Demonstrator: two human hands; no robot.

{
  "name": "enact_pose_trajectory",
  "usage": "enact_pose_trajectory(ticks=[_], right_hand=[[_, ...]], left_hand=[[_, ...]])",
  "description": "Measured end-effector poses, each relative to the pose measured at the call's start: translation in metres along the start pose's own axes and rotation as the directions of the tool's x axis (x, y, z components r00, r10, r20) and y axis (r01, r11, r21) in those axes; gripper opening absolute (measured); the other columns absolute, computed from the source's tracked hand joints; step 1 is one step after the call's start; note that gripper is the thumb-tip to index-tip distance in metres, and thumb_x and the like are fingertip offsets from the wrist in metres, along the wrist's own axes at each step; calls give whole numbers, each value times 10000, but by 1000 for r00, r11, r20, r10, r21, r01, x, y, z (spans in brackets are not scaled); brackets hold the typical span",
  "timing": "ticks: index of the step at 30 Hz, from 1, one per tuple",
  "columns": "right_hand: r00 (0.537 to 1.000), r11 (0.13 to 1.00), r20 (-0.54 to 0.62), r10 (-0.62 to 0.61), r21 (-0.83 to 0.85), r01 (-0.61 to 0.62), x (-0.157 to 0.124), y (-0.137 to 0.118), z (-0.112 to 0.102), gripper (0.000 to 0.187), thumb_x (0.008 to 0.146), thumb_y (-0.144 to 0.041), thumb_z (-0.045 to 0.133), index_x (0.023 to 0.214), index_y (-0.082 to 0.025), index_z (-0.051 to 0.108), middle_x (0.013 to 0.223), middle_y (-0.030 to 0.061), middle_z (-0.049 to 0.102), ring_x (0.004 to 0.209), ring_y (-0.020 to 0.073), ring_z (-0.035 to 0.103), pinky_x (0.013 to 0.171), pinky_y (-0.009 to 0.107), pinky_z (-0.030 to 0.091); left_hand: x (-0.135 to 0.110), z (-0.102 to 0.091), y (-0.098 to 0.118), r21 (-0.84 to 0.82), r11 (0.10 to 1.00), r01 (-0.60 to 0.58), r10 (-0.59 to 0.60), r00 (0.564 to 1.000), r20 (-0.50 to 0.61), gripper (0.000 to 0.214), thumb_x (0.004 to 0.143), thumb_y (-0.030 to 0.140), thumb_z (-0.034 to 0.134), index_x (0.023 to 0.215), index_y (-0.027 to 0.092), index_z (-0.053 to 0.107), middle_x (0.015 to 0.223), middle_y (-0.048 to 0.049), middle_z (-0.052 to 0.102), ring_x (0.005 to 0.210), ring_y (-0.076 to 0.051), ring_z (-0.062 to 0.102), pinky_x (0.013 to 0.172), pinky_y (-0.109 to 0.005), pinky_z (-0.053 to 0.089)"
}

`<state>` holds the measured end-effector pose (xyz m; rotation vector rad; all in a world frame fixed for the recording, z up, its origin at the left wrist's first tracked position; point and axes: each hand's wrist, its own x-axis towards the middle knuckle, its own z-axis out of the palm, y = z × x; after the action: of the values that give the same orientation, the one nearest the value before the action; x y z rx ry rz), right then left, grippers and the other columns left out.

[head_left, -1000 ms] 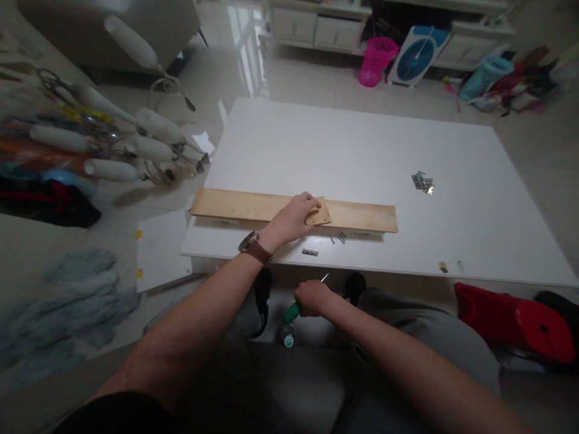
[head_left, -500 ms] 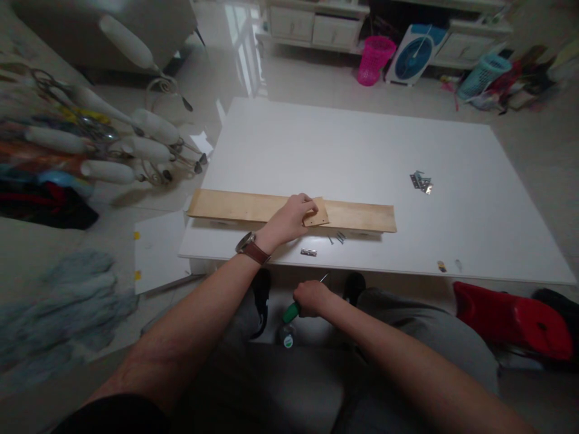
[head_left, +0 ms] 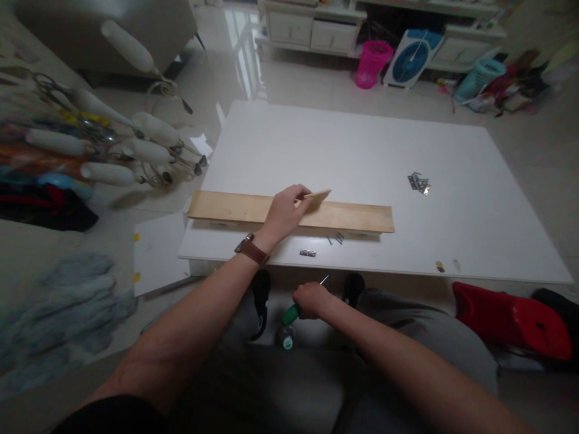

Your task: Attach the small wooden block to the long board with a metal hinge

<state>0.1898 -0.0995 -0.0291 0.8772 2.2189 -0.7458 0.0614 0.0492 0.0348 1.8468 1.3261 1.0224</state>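
My left hand [head_left: 284, 212] pinches a small thin wooden piece [head_left: 317, 194] and holds it lifted edge-on just above a long wooden plank [head_left: 353, 216] that lies along the near side of the white table [head_left: 344, 157]. My right hand [head_left: 311, 299] is below the table's front edge, closed around a green-handled screwdriver [head_left: 292, 313] whose metal tip points up and right. A small metal hinge [head_left: 307, 253] and a few screws [head_left: 337, 239] lie on the table in front of the plank.
A pile of metal hinges [head_left: 419, 183] sits at the table's right. A red object [head_left: 511, 322] lies on the floor at right. A lamp fixture with white arms [head_left: 117, 150] lies left. A pink basket [head_left: 372, 63] and fan [head_left: 409, 60] stand far back.
My left hand has lifted the small wooden piece off the plank and tipped it up so it shows edge-on. The right hand with the screwdriver has stayed put.
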Motion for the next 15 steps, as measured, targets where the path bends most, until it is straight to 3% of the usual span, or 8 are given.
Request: enact_pose_trajectory(ticks=[5,10,15], right_hand=[[999,1000,46,-10,-11,11,-2,-1,-3,362,852,-295,802,1176,-133,814,1181,216,806,1146,354,784,917,388,641],[999,1000,51,-11,-8,11,-1,-1,-2,370,846,-292,808,1178,-127,813,1179,211,808,1141,365,785,911,391,641],[999,1000,38,-15,-11,16,-1,-1,0,332,875,-272,769,1172,-130,815,1169,205,812,1147,357,785,922,385,639]], left_hand=[[6,4,-9,-215,966,145,-152,988,-18,99,900,268,672,893,172,693,897,-51,743,839,-169,658,789,-311,551],[7,7,-8,-411,851,326,-303,945,121,100,880,250,703,859,152,699,827,-38,701,754,-140,618,639,-238,508],[3,5,6,-481,751,451,-406,891,201,82,916,200,688,865,137,698,787,-19,647,657,-92,558,521,-167,441]])
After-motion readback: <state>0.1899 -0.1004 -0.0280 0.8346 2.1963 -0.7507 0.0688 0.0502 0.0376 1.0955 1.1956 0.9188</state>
